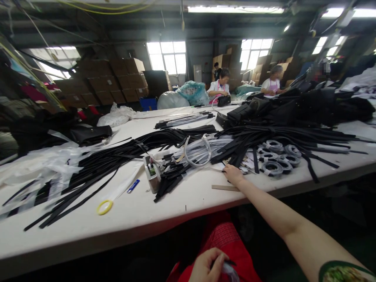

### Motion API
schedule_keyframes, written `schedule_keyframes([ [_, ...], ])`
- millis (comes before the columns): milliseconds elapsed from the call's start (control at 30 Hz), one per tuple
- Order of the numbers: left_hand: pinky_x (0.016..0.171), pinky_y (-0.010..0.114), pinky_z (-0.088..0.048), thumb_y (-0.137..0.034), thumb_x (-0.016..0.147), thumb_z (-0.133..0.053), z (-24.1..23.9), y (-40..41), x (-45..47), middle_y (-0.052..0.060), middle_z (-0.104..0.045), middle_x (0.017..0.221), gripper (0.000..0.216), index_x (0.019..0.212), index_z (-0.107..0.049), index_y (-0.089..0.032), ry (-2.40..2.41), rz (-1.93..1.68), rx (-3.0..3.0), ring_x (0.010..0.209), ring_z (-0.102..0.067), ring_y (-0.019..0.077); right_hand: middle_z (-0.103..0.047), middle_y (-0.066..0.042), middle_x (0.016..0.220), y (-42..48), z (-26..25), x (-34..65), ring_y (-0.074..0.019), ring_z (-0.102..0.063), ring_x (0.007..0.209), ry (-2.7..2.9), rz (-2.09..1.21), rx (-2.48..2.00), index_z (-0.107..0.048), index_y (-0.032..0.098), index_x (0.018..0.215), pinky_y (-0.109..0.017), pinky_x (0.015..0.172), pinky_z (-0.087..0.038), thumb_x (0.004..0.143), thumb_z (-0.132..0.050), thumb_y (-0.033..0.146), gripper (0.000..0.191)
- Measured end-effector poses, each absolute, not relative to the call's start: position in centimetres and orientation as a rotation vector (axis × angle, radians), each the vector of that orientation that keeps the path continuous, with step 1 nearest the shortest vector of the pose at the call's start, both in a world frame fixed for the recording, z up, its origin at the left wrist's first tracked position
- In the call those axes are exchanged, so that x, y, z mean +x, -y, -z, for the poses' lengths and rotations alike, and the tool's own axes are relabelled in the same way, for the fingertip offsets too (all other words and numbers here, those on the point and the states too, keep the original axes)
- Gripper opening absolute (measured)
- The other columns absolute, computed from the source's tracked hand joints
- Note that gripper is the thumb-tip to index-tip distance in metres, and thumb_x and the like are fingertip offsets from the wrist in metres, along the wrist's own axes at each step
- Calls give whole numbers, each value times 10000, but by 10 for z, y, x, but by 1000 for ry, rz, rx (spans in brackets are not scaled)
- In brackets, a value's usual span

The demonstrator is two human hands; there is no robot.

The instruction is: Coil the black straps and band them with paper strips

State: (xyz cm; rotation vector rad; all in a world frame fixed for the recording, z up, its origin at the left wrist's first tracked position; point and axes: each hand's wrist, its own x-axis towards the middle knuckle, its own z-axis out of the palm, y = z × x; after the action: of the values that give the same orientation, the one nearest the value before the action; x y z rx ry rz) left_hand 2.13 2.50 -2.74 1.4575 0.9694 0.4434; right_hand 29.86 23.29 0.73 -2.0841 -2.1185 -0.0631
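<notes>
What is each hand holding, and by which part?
Left hand pinches a small dark item, part unclear. Right hand reaches the black strips; its grip cannot be told.

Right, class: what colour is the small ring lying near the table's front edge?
The ring is yellow, clearest in the head view.
</notes>
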Motion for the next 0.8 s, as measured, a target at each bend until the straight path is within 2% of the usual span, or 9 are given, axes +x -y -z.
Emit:
schedule_keyframes([
  [67, 696, 252, -452, -690, 855, -438, 36, -28, 19, 65, -691, 822, 606, 917, -732, -164, -960, -464, 1457, 738, -585, 173, -692, -152, 972, -238, -16, 297, -219, -621, 907, 2081, 39, -2082, -712, 127, 890, -276, 751, -428, 925, -489, 180, 233],
  [200, 548, 253, -426, -781, 793, -430, 35, -25, 14, 56, -664, 726, 721, 979, -712, -144, -962, -430, 1220, 552, -546, 139, -710, -88, 913, -208, -32, 279, -172, -637, 815, 2057, -122, -2018, -680, 150, 1024, -243, 705, -435, 992, -341, 245, 353],
  [300, 501, 259, -417, -787, 775, -445, 21, -23, 12, 20, -602, 549, 764, 1072, -686, -125, -952, -400, 958, 457, -531, 142, -713, -27, 855, -151, -47, 258, -155, -626, 777, 2172, -467, -1811, -687, 184, 1019, -230, 707, -440, 978, -386, 357, 350],
  [400, 496, 259, -428, -718, 780, -521, 17, -28, 13, 22, -615, 537, 698, 1074, -697, -111, -917, -383, 836, 444, -534, 138, -685, -19, 719, -91, -71, 245, -157, -594, 680, 2291, -940, -1490, -713, 181, 800, -243, 653, -416, 917, -478, 482, 399],
  [467, 553, 265, -461, -661, 802, -545, 20, -31, 15, 48, -670, 623, 625, 1015, -724, -100, -881, -414, 829, 496, -560, 133, -633, 2, 612, -61, -86, 242, -127, -542, 577, 2411, -1070, -1420, -692, 194, 686, -237, 581, -359, 881, -526, 479, 384],
  [600, 588, 258, -472, -609, 835, -543, 26, -30, 18, 74, -713, 752, 579, 988, -736, -85, -839, -449, 857, 528, -567, 116, -640, -14, 606, -28, -97, 234, -130, -525, 565, 2632, -864, -1558, -659, 212, 613, -274, 585, -313, 831, -570, 382, 290],
  [800, 514, 245, -433, -635, 845, -501, 25, -29, 20, 48, -672, 670, 607, 1018, -714, -93, -785, -408, 893, 482, -546, 119, -691, -73, 676, -15, -79, 199, -169, -574, 611, 2783, -657, -1613, -667, 198, 641, -298, 624, -346, 856, -534, 358, 300],
])
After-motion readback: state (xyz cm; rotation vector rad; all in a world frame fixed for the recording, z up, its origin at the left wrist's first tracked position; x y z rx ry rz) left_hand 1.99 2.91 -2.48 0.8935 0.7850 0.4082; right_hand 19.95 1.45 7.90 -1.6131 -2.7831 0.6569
